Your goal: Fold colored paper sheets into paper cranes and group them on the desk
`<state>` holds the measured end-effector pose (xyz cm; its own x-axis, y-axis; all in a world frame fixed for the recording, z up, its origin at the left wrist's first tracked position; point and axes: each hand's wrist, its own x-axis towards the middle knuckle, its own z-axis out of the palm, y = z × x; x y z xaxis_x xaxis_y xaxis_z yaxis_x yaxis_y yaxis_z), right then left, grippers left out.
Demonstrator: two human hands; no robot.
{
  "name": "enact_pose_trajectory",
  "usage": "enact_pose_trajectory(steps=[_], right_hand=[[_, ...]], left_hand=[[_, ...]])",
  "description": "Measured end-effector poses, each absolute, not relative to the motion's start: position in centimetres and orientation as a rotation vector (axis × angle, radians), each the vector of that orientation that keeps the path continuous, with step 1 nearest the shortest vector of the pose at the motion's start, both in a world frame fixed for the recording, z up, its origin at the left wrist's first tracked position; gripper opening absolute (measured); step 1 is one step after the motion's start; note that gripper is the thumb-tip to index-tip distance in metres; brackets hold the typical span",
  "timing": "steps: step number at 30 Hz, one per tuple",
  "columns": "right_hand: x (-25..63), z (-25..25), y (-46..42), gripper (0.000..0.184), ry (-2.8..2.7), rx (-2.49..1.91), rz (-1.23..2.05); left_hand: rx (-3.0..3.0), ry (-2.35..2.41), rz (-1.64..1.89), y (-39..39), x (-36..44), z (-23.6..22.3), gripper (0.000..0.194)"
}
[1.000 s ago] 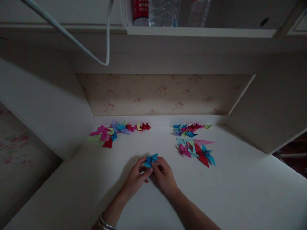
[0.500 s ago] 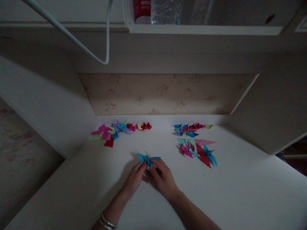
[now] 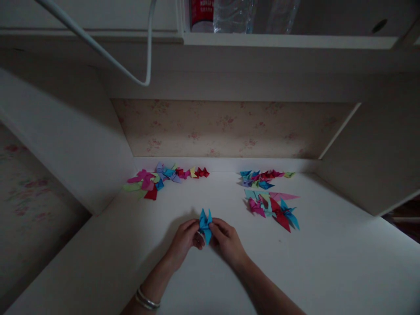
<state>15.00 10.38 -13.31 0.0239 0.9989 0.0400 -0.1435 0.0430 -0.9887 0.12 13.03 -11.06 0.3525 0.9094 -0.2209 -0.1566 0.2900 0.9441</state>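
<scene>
- Blue folded paper (image 3: 205, 224): just below the centre of the frame, between the two hands, its points directed upward and downward.
- Left hand (image 3: 184, 242): left of the paper, pinching its left side with the fingertips; silvery bracelets (image 3: 146, 301) circle the wrist at the lower edge of the frame.
- Right hand (image 3: 229, 242): right of the paper, thumb and forefinger pinching its right side.
- Multicoloured paper cluster (image 3: 144, 177): left of centre, pieces overlapping, along the back of the white tabletop (image 3: 337, 267).
- Rear paper row (image 3: 265, 175): right of centre, in blue, red, magenta and green.
- Front paper group (image 3: 278, 213): just below that row, with red, pink, turquoise and blue pieces.
- Floral panel (image 3: 226, 131): across the middle of the frame, behind the tabletop.
- Upper frame: white cord (image 3: 108, 54) at left; red-labelled container (image 3: 202, 12) beside a clear bottle (image 3: 232, 15) near top centre.
</scene>
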Motion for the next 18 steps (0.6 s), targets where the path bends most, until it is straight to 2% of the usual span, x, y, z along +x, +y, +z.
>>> enact_pose_trajectory(steps=[4, 10, 18], right_hand=[[14.86, -13.03, 10.15, 0.037, -1.143, -1.075, 1.237], [15.07, -12.91, 10.39, 0.035, -1.096, -1.125, 1.154], [15.23, -13.3, 10.47, 0.036, -1.107, -1.166, 1.115]], left_hand=[[1.009, 0.919, 0.897, 13.22, 0.14, -11.35, 0.034], [1.037, 1.015, 0.908, 13.25, 0.33, -11.4, 0.057], [1.116, 0.945, 0.832, 13.33, 0.43, -12.1, 0.047]])
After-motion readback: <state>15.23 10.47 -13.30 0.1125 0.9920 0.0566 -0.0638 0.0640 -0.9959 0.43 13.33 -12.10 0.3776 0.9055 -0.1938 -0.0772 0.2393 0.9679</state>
